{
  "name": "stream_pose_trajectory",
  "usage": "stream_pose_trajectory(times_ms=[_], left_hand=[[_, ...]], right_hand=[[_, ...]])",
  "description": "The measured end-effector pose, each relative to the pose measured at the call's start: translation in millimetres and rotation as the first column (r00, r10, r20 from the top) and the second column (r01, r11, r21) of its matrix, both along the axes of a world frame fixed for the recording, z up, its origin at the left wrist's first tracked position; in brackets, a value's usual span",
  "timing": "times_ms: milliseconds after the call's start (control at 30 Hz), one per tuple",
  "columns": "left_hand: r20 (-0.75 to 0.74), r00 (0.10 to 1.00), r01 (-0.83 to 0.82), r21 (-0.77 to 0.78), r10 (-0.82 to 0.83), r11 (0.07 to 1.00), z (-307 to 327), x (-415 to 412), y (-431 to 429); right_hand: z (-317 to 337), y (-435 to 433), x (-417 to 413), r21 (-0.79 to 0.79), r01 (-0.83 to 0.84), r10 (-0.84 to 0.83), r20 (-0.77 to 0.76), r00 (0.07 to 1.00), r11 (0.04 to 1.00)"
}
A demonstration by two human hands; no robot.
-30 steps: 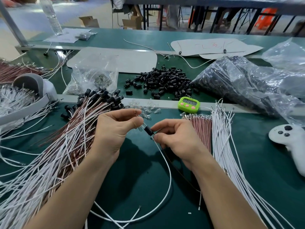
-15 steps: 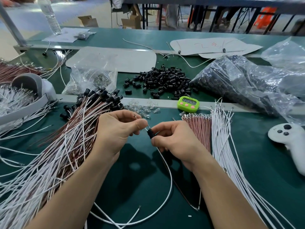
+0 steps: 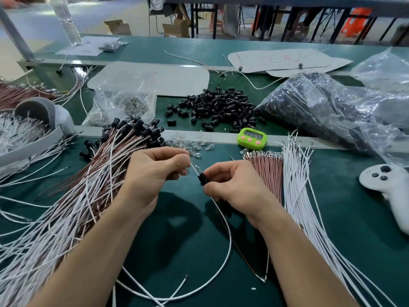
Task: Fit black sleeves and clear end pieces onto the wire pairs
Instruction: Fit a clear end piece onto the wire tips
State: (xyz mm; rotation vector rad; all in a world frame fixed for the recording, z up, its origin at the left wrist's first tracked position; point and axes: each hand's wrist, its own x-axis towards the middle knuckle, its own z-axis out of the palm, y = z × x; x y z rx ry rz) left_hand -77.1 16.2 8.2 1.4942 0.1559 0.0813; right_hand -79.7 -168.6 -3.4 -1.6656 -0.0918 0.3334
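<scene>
Head view: below the green timer (image 3: 252,138), the right hand (image 3: 232,185) pinches a black sleeve (image 3: 203,179) threaded on a white wire (image 3: 228,229). The left hand (image 3: 152,173) pinches the wire's tip just beyond the sleeve; its fingers hide whatever else it holds. Loose clear end pieces (image 3: 190,142) lie left of the timer, and a heap of spare sleeves (image 3: 217,109) lies behind it. Finished wires (image 3: 88,185) fan out far left of the timer, crowding the left forearm. Bare wires (image 3: 296,185) lie below and to the right of the timer.
</scene>
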Motion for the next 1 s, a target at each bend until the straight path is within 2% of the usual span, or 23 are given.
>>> stream_pose_trajectory(times_ms=[167, 367, 767, 1000], left_hand=[[-0.017, 1.0, 0.009, 0.059, -0.008, 0.998, -5, -1, -4], [-0.012, 0.999, 0.044, 0.136, -0.042, 0.99, -9, 0, -8], [-0.027, 0.997, 0.074, 0.05, -0.072, 0.996, -8, -3, -10], [-0.04, 0.996, 0.085, 0.06, -0.083, 0.995, -8, -3, -9]], right_hand=[[0, 4, -1, 0.034, 0.058, -0.059, 0.031, 0.998, 0.998], [-2, 4, 0, -0.041, 0.123, -0.118, 0.105, 0.987, 0.992], [-2, 3, -1, -0.133, 0.142, -0.11, 0.222, 0.969, 0.981], [-3, 4, -3, -0.154, 0.124, -0.083, 0.249, 0.965, 0.98]])
